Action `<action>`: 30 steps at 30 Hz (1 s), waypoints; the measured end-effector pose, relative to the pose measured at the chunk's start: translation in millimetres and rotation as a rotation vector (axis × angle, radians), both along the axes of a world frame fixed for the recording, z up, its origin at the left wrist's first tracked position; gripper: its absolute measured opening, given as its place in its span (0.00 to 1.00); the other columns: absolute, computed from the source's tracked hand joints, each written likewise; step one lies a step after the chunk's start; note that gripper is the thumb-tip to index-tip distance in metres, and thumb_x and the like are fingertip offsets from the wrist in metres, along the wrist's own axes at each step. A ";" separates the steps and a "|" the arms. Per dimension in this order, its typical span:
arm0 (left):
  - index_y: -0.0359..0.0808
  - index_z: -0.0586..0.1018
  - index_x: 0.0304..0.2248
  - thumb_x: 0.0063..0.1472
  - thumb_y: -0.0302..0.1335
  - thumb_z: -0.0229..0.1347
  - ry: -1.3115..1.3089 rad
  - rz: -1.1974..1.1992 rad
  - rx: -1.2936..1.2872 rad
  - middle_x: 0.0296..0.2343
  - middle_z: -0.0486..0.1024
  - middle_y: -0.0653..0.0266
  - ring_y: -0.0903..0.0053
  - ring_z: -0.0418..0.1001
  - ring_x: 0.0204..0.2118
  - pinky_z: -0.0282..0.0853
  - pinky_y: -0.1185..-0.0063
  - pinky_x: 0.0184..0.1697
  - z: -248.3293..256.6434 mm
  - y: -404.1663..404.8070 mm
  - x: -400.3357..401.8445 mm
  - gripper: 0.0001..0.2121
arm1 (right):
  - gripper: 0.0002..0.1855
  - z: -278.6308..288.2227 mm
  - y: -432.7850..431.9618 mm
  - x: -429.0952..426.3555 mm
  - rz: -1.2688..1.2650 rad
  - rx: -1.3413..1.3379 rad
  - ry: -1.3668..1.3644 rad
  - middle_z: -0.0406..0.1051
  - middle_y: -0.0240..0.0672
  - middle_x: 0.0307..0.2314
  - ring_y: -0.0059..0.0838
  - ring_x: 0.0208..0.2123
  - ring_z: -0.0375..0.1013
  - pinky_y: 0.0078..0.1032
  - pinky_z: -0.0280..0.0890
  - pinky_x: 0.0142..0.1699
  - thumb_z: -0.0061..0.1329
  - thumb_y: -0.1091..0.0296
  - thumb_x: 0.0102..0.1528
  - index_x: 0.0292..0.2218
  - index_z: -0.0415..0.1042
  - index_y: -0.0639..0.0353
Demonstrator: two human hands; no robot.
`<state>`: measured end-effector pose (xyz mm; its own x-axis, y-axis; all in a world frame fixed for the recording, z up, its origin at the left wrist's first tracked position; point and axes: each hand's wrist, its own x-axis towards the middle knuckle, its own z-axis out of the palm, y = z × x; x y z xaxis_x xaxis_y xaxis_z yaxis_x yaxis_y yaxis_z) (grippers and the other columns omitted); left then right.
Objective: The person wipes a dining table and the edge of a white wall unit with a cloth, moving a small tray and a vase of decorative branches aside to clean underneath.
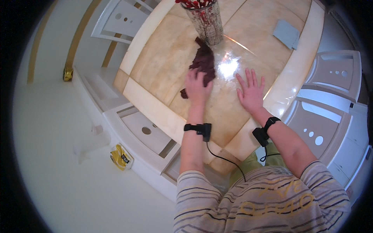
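My left hand (198, 85) presses down on a crumpled dark brown cloth (205, 59), its fingers bent over the near part. The cloth stretches away from me across the stone-like tabletop (163, 52), and a small end of it shows left of the hand. To the right, my right hand (251, 91) rests palm down on the table with its fingers spread and nothing held. Just past the cloth's far end stands a mottled vase (207, 26) filled with red-tipped stems (196, 4). Glare whitens the surface between the vase and my right hand.
A pale blue-grey folded cloth (287, 34) lies near the table's right edge. White chairs (317, 128) stand along the right side, and another chair (125, 20) is at the far left. A yellow package (121, 157) sits on a white ledge to the left. Thin black cables hang from both wrist straps.
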<state>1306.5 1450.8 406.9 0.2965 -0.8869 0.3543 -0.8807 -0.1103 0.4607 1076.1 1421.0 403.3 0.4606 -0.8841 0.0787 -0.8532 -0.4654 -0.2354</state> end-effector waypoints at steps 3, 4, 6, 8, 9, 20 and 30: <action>0.36 0.74 0.33 0.44 0.32 0.65 -0.017 0.243 0.085 0.48 0.67 0.48 0.51 0.61 0.54 0.58 0.61 0.57 -1.9 6.0 57.2 0.17 | 0.32 1.2 1.4 2.4 0.006 0.008 -0.032 0.46 0.40 0.63 0.42 0.66 0.41 0.60 0.33 0.64 0.45 0.53 0.56 0.61 0.57 0.36; 0.35 0.73 0.31 0.43 0.31 0.64 -0.111 0.321 -0.041 0.47 0.68 0.48 0.51 0.62 0.52 0.59 0.61 0.56 -4.0 11.0 80.8 0.16 | 0.32 3.1 2.5 4.5 0.003 0.012 -0.036 0.46 0.40 0.63 0.42 0.66 0.41 0.60 0.33 0.64 0.45 0.53 0.56 0.61 0.57 0.36; 0.34 0.73 0.29 0.43 0.30 0.64 -0.213 0.392 -0.162 0.46 0.69 0.47 0.51 0.63 0.50 0.59 0.60 0.55 -9.6 17.4 100.7 0.15 | 0.32 7.2 6.7 9.8 0.024 0.030 -0.048 0.46 0.40 0.63 0.42 0.66 0.41 0.60 0.33 0.64 0.45 0.53 0.56 0.61 0.57 0.37; 0.33 0.72 0.28 0.42 0.28 0.63 -0.005 0.329 -0.144 0.44 0.70 0.44 0.49 0.64 0.49 0.59 0.60 0.55 -12.4 23.0 106.4 0.15 | 0.32 10.8 12.2 17.8 0.037 0.044 -0.084 0.46 0.40 0.63 0.42 0.66 0.41 0.59 0.32 0.64 0.46 0.55 0.55 0.61 0.57 0.38; 0.33 0.72 0.29 0.42 0.28 0.63 0.043 0.235 -0.128 0.44 0.70 0.43 0.49 0.64 0.50 0.58 0.61 0.56 -14.6 15.2 84.1 0.15 | 0.32 7.5 9.1 13.3 0.034 0.044 -0.094 0.45 0.39 0.63 0.42 0.66 0.41 0.58 0.32 0.64 0.47 0.58 0.55 0.61 0.57 0.38; 0.36 0.72 0.41 0.38 0.26 0.63 0.186 -0.420 0.185 0.49 0.68 0.50 0.50 0.60 0.56 0.56 0.60 0.58 16.5 118.7 -101.0 0.26 | 0.28 -1.5 -10.4 -33.4 0.017 0.089 -0.294 0.50 0.42 0.62 0.42 0.66 0.43 0.55 0.34 0.65 0.45 0.67 0.53 0.57 0.62 0.50; 0.37 0.66 0.56 0.46 0.32 0.64 -0.105 -0.071 0.047 0.54 0.61 0.43 0.46 0.53 0.60 0.50 0.58 0.62 -5.6 -37.0 -101.1 0.36 | 0.25 -16.9 -39.6 -128.3 -0.377 -0.101 -0.109 0.48 0.40 0.62 0.40 0.66 0.41 0.61 0.30 0.63 0.41 0.61 0.60 0.59 0.60 0.46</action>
